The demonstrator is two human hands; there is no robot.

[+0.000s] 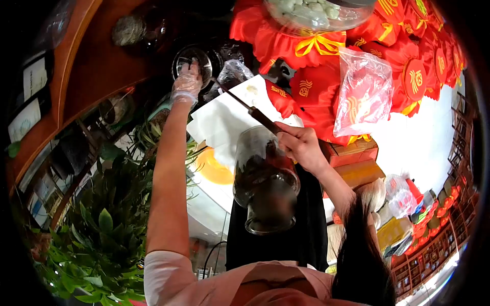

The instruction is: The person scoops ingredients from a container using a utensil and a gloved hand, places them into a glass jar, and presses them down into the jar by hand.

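Note:
My left hand point(189, 81), in a thin clear plastic glove, reaches far forward with its fingers closed on a round clear glass piece point(205, 62). Whether that glass is a lid or a jar I cannot tell. My right hand point(302, 145) is bare and wrapped round the brown handle of a long, thin-shafted tool point(261, 118). The tool points forward and left, its tip close to the gloved wrist; the tip's shape is unclear. Below my right hand, in front of my body, stands a clear glass jar point(266, 178) with dark contents.
White paper point(224, 115) lies beyond the jar. Red cloth-covered jars point(326, 81) with yellow ribbons crowd the right, with a clear plastic bag point(363, 92) on them. A glass bowl point(319, 15) of pale stones stands behind. Leafy plants point(102, 229) fill the left, below a wooden shelf point(76, 56).

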